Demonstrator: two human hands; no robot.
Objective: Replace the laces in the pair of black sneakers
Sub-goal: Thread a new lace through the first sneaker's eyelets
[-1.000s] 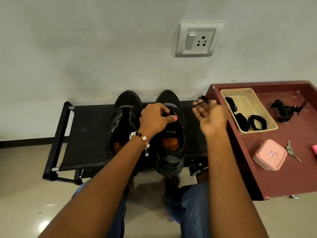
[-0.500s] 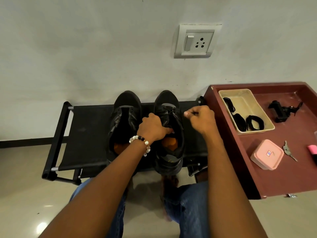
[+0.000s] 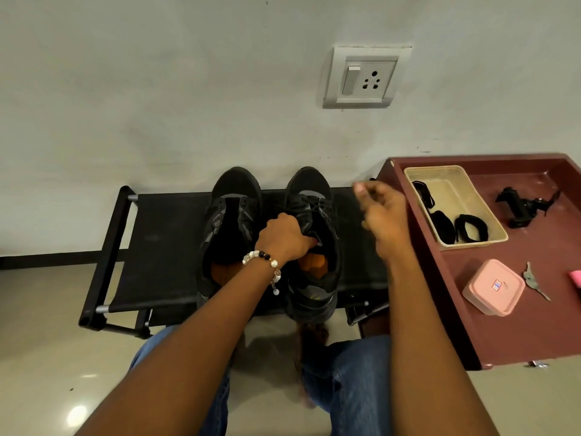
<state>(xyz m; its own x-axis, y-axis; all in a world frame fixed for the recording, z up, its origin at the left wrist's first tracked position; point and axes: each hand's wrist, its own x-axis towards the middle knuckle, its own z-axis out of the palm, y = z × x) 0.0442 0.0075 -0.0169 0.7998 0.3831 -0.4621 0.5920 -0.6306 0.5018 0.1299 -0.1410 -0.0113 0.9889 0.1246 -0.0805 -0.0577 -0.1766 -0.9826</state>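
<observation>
Two black sneakers (image 3: 270, 237); left hand (image 3: 284, 237) grips one's tongue, right hand (image 3: 382, 212) pinches its lace (image 3: 341, 219).

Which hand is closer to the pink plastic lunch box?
The right hand. It is raised beside the dark red table, up and left of the pink plastic lunch box. The left hand grips the right-side black sneaker, farther left.

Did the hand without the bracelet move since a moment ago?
Yes. The right hand has swung right, away from the laced sneaker and closer to the maroon table.
</observation>
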